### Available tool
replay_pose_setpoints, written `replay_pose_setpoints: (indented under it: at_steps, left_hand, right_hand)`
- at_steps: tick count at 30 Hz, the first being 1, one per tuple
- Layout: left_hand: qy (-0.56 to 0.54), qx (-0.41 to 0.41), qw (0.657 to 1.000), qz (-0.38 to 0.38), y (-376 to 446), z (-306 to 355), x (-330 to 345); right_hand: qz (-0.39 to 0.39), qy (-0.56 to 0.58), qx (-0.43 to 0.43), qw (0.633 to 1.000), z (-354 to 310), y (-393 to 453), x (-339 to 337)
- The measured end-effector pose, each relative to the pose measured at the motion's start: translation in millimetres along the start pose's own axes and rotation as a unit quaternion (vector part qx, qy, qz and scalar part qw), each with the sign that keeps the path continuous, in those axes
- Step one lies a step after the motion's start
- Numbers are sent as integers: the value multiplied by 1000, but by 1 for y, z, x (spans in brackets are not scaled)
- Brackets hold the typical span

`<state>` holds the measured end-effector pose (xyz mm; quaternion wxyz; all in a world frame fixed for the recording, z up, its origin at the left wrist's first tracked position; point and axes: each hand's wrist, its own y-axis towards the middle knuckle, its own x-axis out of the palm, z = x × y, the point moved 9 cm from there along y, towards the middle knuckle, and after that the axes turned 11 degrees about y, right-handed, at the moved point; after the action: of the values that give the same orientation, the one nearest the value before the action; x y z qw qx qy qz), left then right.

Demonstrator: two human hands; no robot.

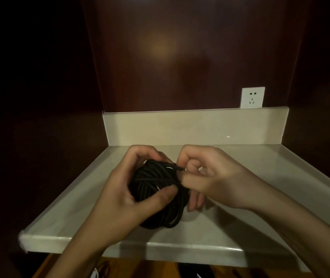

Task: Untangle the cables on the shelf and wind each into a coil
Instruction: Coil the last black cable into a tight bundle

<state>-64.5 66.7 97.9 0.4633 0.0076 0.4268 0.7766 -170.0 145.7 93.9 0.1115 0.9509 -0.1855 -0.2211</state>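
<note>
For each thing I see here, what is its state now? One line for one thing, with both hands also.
cable: black, wound into a coil, held above the shelf.
left hand: grips the coil, thumb across it.
right hand: pinches the cable end at the coil's top right.
shelf: pale, bare where visible.
socket: on the back wall, nothing plugged in.

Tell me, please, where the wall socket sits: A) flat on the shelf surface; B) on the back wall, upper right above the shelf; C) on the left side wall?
B: the white wall socket is mounted on the dark back panel, just above the shelf upstand's right end.
</note>
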Motion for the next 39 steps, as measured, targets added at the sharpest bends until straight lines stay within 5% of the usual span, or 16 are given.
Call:
replay_pose_setpoints:
  at_steps: [5, 13, 22, 29, 39]
  left_hand:
    - [-87, -33, 995, -30, 0, -4, 0]
    - [-226, -84, 969, -56, 2, -20, 6]
    - [-182, -105, 976, -53, 4, -33, 9]
    - [-74, -78, 987, -120, 4, -21, 14]
    - [-71, -138, 987, -51, 17, -52, 11]
  right_hand:
    - [-150, 129, 24, 980, 7, -3, 9]
    - [-221, 209, 39, 952, 2, -1, 20]
    - [-189, 68, 53, 978, 4, 1, 7]
    - [-162, 94, 55, 981, 13, -2, -2]
    - [-113, 214, 121, 963, 44, 30, -8]
